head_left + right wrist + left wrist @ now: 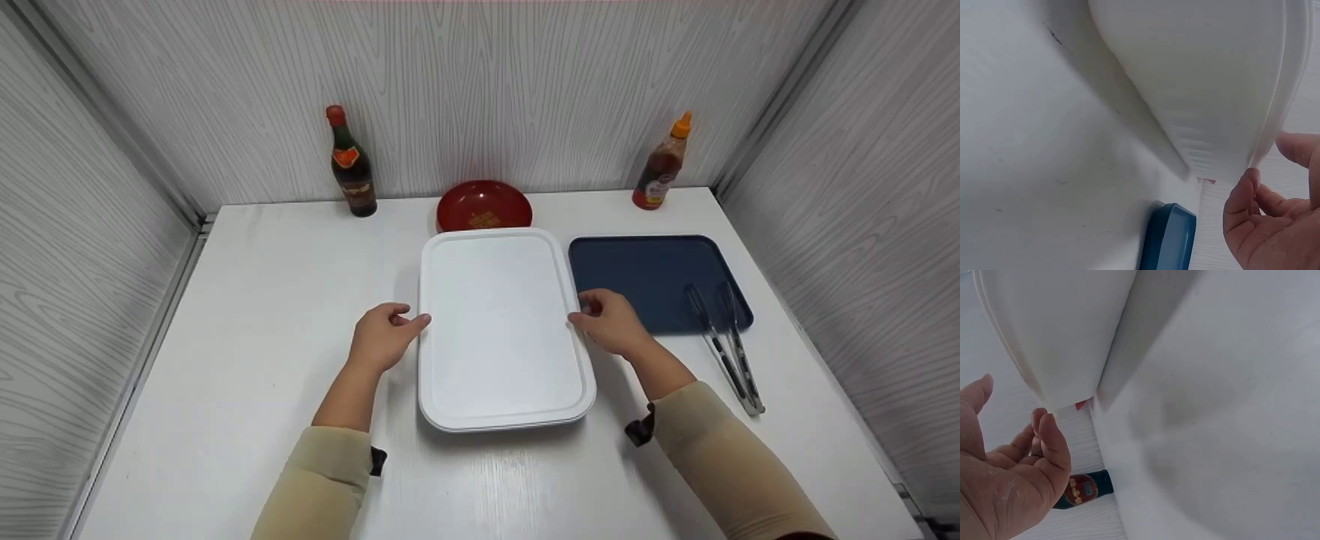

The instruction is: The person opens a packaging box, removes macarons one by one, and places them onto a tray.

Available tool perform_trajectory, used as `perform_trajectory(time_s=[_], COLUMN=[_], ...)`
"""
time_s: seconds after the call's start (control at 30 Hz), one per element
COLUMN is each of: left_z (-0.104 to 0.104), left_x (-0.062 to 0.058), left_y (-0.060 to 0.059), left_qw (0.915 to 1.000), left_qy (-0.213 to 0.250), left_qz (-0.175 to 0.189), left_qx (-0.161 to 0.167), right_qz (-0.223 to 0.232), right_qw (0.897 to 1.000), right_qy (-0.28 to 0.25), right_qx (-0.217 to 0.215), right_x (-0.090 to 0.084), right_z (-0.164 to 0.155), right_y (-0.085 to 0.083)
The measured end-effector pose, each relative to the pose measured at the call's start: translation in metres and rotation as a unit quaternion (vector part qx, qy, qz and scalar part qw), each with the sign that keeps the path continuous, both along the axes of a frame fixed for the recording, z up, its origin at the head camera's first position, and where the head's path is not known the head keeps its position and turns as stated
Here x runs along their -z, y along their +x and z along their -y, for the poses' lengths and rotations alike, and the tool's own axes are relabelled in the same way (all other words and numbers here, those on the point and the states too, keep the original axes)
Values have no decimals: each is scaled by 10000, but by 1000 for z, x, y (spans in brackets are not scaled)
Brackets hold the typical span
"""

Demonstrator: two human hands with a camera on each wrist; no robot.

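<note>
A white rectangular plastic box with a flat white lid (499,330) stands in the middle of the table; its deep side wall (1202,73) shows in the right wrist view. My left hand (380,335) is at the lid's left edge, its thumb tip over the rim in the head view. In the left wrist view the left hand (1022,472) has its thumb apart from the bent fingers, with nothing between them. On the opposite side, my right hand (611,324) pinches the lid's rim, thumb at the edge and fingertips beneath, as the right wrist view shows.
Behind the box lies a red bowl (484,204), partly covered. A dark blue tray (637,277) is at the right, with metal tongs (726,352) across its corner. At the back stand a dark bottle (352,169) on the left and a sauce bottle (661,169) on the right.
</note>
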State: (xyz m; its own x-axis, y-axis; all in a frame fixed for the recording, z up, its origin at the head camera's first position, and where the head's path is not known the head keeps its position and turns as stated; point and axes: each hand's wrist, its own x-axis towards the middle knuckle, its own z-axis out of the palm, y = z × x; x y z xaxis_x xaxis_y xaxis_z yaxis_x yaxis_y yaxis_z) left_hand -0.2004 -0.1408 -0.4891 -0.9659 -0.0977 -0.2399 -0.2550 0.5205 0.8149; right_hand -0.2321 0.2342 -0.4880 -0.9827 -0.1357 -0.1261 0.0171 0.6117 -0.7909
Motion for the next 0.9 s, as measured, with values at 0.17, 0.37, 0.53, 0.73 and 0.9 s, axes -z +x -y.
perform_trajectory(time_s=[0.17, 0.37, 0.53, 0.73, 0.9], left_z=[0, -2, -6, -10, -13], left_x=[3, 6, 5, 5, 3], left_y=[-2, -3, -2, 2, 0], left_qw=[9999, 9998, 9998, 9991, 9985], left_qy=[-29, 90, 93, 192, 313], left_qz=[41, 131, 184, 209, 220], left_qx=[98, 88, -6, -309, -403], right_qz=[106, 171, 259, 417, 404], right_qw=[9999, 9998, 9995, 9989, 9988], right_qy=[-81, -116, -159, -137, -210], right_qx=[-68, -54, 73, 149, 156], right_x=[0, 1, 2, 1, -3], right_z=[2, 5, 6, 6, 5], right_y=[-2, 0, 1, 2, 0])
